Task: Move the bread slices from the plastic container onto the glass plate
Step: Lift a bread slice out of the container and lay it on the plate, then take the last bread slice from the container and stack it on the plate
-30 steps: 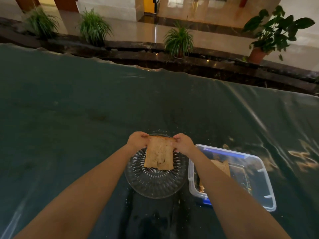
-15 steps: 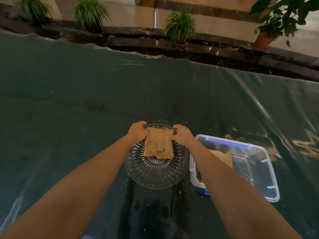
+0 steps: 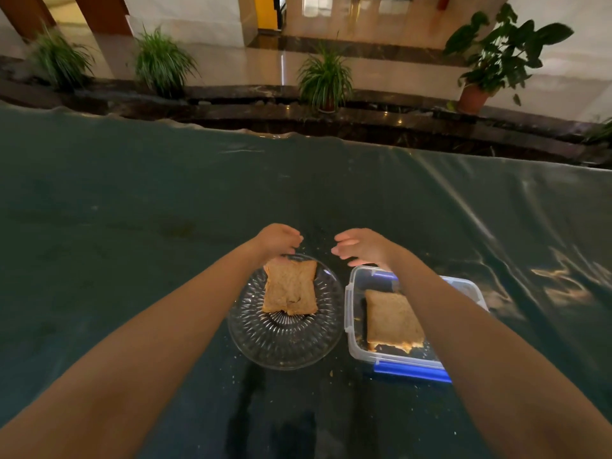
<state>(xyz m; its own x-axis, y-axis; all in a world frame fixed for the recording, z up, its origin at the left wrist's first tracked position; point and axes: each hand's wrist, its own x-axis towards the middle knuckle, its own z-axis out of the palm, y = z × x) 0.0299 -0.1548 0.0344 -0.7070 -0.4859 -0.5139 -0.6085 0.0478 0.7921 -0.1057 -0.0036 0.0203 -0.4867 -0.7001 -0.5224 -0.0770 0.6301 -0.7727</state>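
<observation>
crumbs dot the dark shiny table cover nearest the person. just past them sits the glass plate, and a bread slice now lies flat on its far half, let go; half a second ago both hands were pinching that slice by its top corners above the plate. just beside the plate, on the right, the plastic container with its blue clip still holds another slice, partly hidden under the right forearm.

further out, the left hand hovers over the plate's far rim, fingers loosely curled and empty, with fingertips very close to the slice's far edge; whether they touch it i cannot tell. the right hand has drawn apart from it and hangs above the container's far corner, fingers spread and holding nothing.

so one transfer looks complete, and the remaining slice in the container is likely the next to fetch. beyond the table edge stand potted plants on a polished floor
</observation>
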